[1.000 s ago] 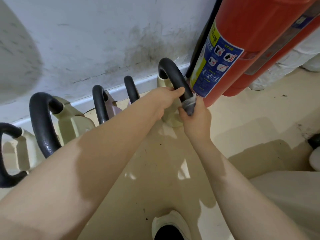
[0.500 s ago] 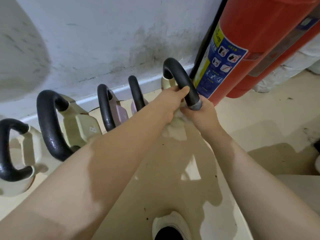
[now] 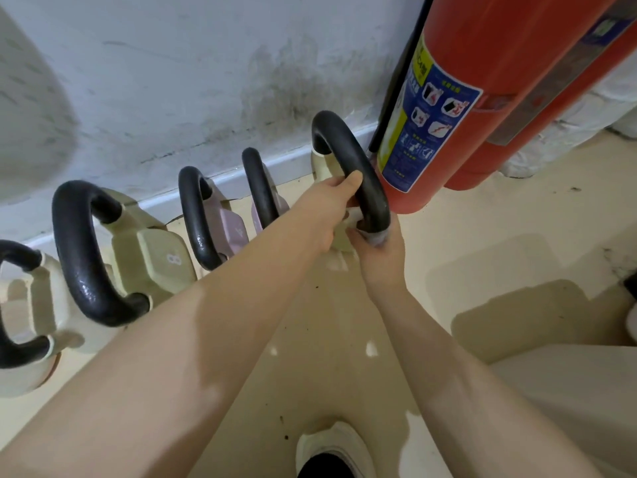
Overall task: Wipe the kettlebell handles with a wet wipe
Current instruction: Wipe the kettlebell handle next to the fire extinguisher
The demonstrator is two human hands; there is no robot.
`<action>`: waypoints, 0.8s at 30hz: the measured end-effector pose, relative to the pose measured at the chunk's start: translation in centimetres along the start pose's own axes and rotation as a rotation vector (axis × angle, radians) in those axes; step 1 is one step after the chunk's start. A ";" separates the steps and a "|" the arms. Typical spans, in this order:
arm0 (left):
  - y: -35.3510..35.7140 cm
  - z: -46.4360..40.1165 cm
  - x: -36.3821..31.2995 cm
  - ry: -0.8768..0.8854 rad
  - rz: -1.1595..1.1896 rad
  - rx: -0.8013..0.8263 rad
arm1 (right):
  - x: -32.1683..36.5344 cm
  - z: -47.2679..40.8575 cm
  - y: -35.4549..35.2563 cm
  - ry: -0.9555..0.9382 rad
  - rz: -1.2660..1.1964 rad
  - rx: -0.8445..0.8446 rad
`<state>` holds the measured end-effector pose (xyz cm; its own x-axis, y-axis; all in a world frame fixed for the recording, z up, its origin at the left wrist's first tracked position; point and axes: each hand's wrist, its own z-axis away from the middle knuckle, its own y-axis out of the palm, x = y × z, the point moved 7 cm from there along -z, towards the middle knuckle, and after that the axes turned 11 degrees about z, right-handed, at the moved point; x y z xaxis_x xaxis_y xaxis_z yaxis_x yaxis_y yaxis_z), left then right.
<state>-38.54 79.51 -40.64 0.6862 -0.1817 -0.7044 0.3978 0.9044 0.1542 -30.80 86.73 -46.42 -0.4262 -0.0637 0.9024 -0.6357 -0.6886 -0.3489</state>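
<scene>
Row along the wall, left to right: cream kettlebell [image 3: 24, 319]; cream kettlebell marked 8 [image 3: 144, 250]; two pink kettlebells [image 3: 227, 225]; end kettlebell, black handle [image 3: 348, 157], beside red fire extinguisher [image 3: 482, 91]. Left hand [image 3: 327, 208] fingers curled on handle's inner side. Right hand [image 3: 379, 250] clenched around handle's near base, wet wipe [image 3: 377, 236] pinched against it. White shoe [image 3: 331, 450] below.

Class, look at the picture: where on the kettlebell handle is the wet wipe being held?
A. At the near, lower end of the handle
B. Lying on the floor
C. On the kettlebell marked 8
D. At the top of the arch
A: the right hand wraps the wet wipe around the near, lower end of the black handle, beside the red extinguisher.
</scene>
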 end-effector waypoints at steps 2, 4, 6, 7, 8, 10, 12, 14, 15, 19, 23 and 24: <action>-0.1 -0.1 0.1 -0.023 -0.014 -0.002 | 0.3 -0.5 -0.1 0.047 -0.008 -0.052; -0.2 -0.3 0.1 -0.018 -0.016 -0.013 | 1.4 -0.7 -0.7 -0.001 0.024 -0.101; -0.4 -0.8 0.1 0.001 -0.004 -0.019 | 2.3 -0.6 -0.9 -0.082 0.038 -0.088; -0.5 -1.1 0.2 -0.001 0.011 -0.019 | 2.4 -0.3 -0.9 -0.096 0.031 -0.061; -0.6 -1.1 0.3 -0.006 0.023 -0.016 | 2.3 0.1 -0.9 -0.091 0.032 -0.037; -0.6 -1.1 0.1 -0.015 0.021 -0.005 | 2.5 -0.2 -0.8 -0.059 0.085 -0.027; -0.8 -1.4 0.0 -0.012 0.007 0.000 | 3.9 -1.6 -0.8 -0.061 0.219 -0.050; -1.2 -1.9 0.3 -0.020 0.005 -0.015 | 5.8 -3.1 -0.5 -0.114 0.345 -0.018; -1.4 -2.1 0.5 -0.027 0.009 -0.027 | 6.4 -3.6 -0.2 -0.138 0.396 0.009; -2.2 -2.4 1.1 -0.011 0.085 -0.057 | 5.7 -2.3 -0.8 -0.175 0.474 0.051; -3.6 -2.7 1.3 0.059 0.258 -0.138 | 8.0 -4.4 0.5 -0.195 0.646 0.118; -4.2 -2.8 1.5 0.074 0.281 -0.174 | 9.0 -5.1 1.3 -0.209 0.677 0.151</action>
<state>-40.86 76.55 -44.33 0.7054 0.1064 -0.7008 0.0855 0.9687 0.2331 -38.72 89.01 -40.08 -0.5533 -0.6381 0.5354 -0.1739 -0.5401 -0.8235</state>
